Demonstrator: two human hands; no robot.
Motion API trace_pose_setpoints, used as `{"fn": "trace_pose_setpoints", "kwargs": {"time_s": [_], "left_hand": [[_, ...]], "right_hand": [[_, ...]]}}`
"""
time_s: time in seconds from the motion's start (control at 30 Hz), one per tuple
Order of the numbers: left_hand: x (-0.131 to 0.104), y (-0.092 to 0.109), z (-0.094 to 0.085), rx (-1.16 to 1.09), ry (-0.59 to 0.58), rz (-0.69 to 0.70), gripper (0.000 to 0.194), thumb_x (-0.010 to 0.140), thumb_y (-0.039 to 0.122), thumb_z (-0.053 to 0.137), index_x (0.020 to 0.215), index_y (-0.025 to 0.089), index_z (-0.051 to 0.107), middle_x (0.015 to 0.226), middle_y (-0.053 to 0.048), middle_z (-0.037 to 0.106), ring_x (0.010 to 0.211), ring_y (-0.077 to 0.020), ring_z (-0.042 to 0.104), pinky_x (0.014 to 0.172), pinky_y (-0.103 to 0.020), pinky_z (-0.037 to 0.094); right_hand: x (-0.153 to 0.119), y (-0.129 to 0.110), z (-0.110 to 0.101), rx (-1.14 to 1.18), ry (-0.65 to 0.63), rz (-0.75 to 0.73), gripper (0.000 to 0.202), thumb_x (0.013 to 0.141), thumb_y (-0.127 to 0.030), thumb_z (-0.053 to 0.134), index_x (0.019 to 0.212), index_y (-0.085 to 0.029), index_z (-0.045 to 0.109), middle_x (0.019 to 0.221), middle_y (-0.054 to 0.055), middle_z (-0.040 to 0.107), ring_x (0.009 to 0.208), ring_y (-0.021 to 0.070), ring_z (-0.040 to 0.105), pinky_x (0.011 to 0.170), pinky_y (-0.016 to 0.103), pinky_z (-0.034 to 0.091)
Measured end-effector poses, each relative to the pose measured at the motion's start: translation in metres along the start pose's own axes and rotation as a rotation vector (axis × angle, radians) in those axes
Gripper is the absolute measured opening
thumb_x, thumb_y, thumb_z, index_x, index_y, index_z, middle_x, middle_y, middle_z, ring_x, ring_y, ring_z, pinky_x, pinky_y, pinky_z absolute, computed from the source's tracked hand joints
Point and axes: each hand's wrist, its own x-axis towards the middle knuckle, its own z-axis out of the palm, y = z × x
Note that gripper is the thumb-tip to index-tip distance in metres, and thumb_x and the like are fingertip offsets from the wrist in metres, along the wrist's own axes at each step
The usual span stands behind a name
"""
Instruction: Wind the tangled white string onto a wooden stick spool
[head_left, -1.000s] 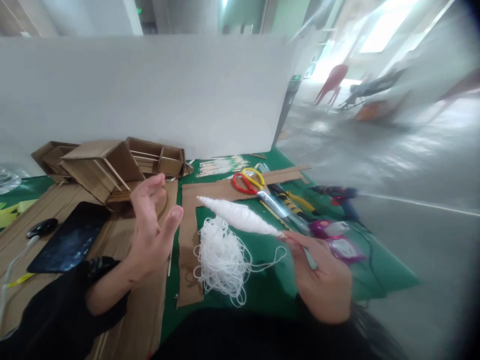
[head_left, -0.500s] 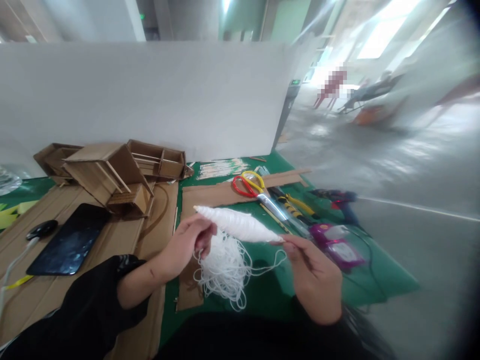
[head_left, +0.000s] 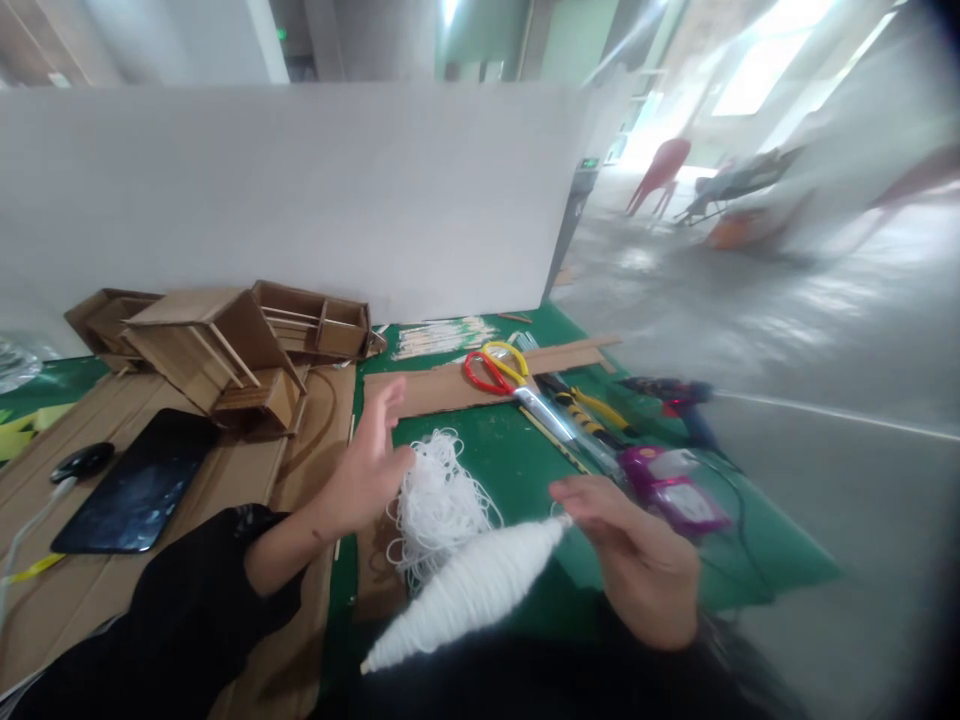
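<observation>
A spindle wound thick with white string (head_left: 469, 592) slants low in front of me, its near tip pointing down-left. My right hand (head_left: 637, 560) pinches its upper right tip between thumb and fingers. My left hand (head_left: 375, 455) is off the spindle, its fingers apart and raised, with nothing in them. Just right of its fingertips, a loose heap of white string (head_left: 442, 500) lies on the green table, partly hidden behind the spindle.
Red-and-yellow-handled scissors (head_left: 540, 400), pliers (head_left: 600, 408), a purple device (head_left: 671, 490) and a drill (head_left: 679, 395) lie right. Cardboard boxes (head_left: 202, 345), a black phone (head_left: 139, 480) and a mouse (head_left: 82, 462) are left. A white panel (head_left: 300, 200) stands behind.
My left hand has let go of the spindle's left side and opened, moving slightly up and left. The spindle's left end has swung downward toward me, while my right hand keeps its tip.
</observation>
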Motion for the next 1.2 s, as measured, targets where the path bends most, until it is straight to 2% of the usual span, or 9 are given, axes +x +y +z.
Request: {"fn": "trace_pose_setpoints", "kwargs": {"time_s": [0.07,0.13,0.23,0.33,0.5,0.63,0.77,0.93,1.2], "left_hand": [[-0.007,0.006,0.000,0.236,-0.161,0.252,0.073,0.077,0.015,0.057,0.145,0.023,0.030,0.154,-0.010,0.028,0.142,-0.0304,0.020,0.117,-0.051,0.012],[-0.015,0.016,0.003,0.271,-0.408,0.361,0.076,0.080,0.021,0.060,0.148,0.026,0.027,0.153,-0.009,0.032,0.143,-0.0330,0.019,0.117,-0.052,0.006],[-0.024,0.030,0.010,0.013,-0.691,0.184,0.085,0.079,0.029,0.068,0.150,0.026,0.021,0.129,-0.012,0.058,0.116,-0.0317,0.055,0.101,-0.047,0.038],[-0.027,0.037,0.018,-0.255,-0.665,-0.052,0.076,0.083,0.027,0.064,0.148,0.025,0.024,0.093,-0.006,0.065,0.074,-0.0188,0.059,0.073,-0.033,0.047],[-0.028,0.030,0.025,-0.501,-0.517,-0.259,0.044,0.086,0.030,0.061,0.127,0.020,0.050,0.081,0.000,0.052,0.065,-0.0108,0.044,0.060,-0.024,0.037],[-0.033,0.018,0.031,-0.639,-0.511,-0.383,0.021,0.087,0.037,0.059,0.086,0.017,0.053,0.057,0.007,0.036,0.048,-0.0066,0.027,0.047,-0.021,0.023],[-0.038,0.019,0.041,-0.895,-0.487,-0.420,0.016,0.089,0.032,0.054,0.096,0.020,0.046,0.049,0.011,0.032,0.042,-0.0070,0.018,0.042,-0.020,0.015],[-0.041,0.021,0.046,-0.909,-0.478,-0.388,0.042,0.093,0.032,0.050,0.129,0.021,0.033,0.051,0.009,0.044,0.040,-0.0076,0.027,0.042,-0.020,0.020],[-0.037,0.017,0.046,-0.936,-0.341,-0.290,0.026,0.096,0.027,0.050,0.120,0.019,0.043,0.063,0.002,0.061,0.058,-0.0091,0.052,0.061,-0.021,0.040]], "right_hand": [[0.000,0.000,0.002,-0.005,-0.006,0.017,0.023,0.088,-0.009,0.055,0.097,-0.025,0.070,0.090,0.005,0.072,0.085,0.0208,0.068,0.071,0.033,0.055],[-0.001,0.000,0.004,-0.043,-0.005,0.040,0.024,0.088,-0.008,0.055,0.098,-0.025,0.069,0.090,0.004,0.072,0.084,0.0191,0.068,0.071,0.030,0.055],[0.000,-0.003,0.008,-0.130,0.000,0.080,0.023,0.089,-0.009,0.055,0.097,-0.026,0.069,0.089,0.002,0.071,0.081,0.0165,0.067,0.071,0.026,0.054],[0.000,-0.006,0.012,-0.226,0.038,0.150,0.018,0.090,-0.013,0.055,0.094,-0.025,0.068,0.086,0.000,0.070,0.076,0.0147,0.066,0.068,0.023,0.053],[-0.003,-0.008,0.018,-0.331,0.099,0.239,0.012,0.091,-0.020,0.056,0.090,-0.025,0.067,0.076,-0.002,0.068,0.069,0.0132,0.064,0.066,0.022,0.050],[-0.006,-0.007,0.024,-0.409,0.152,0.247,0.012,0.092,-0.024,0.055,0.091,-0.024,0.067,0.077,-0.002,0.068,0.069,0.0132,0.063,0.066,0.022,0.049],[-0.007,-0.007,0.029,-0.499,0.243,0.228,0.014,0.093,-0.027,0.054,0.090,-0.023,0.067,0.079,0.000,0.068,0.070,0.0146,0.063,0.067,0.024,0.048],[-0.008,-0.006,0.029,-0.520,0.298,0.261,0.016,0.093,-0.030,0.054,0.089,-0.022,0.067,0.074,0.001,0.067,0.066,0.0154,0.062,0.065,0.025,0.047],[-0.010,-0.011,0.024,-0.360,0.202,0.299,0.033,0.098,-0.030,0.042,0.072,-0.020,0.059,0.067,0.000,0.060,0.064,0.0129,0.057,0.059,0.023,0.042]]}}
